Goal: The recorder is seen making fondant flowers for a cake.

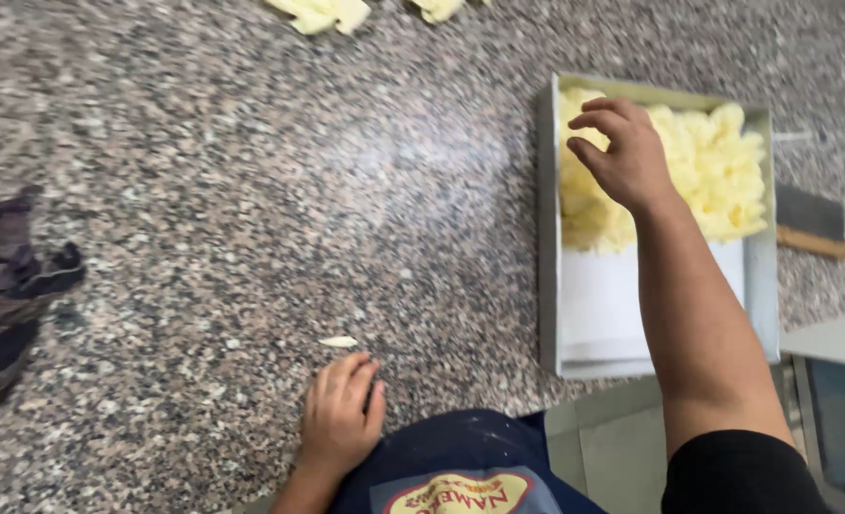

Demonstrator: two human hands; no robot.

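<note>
My right hand (620,152) reaches over a shallow metal tray (548,228) at the right, fingers spread and curled just above a heap of pale yellow dough pieces (713,167) that fills the tray's far half. It holds nothing that I can see. The tray's near half shows bare white lining (598,305). My left hand (341,414) rests palm down on the speckled granite counter (251,209) near its front edge, fingers together, nothing in it. A small scrap of yellow dough (338,341) lies just beyond its fingertips.
More yellow dough pieces (322,13) lie at the counter's far edge. A dark crumpled cloth (8,295) sits at the left. A scraper with a wooden handle (811,228) lies right of the tray. My dark apron (451,466) is at the bottom.
</note>
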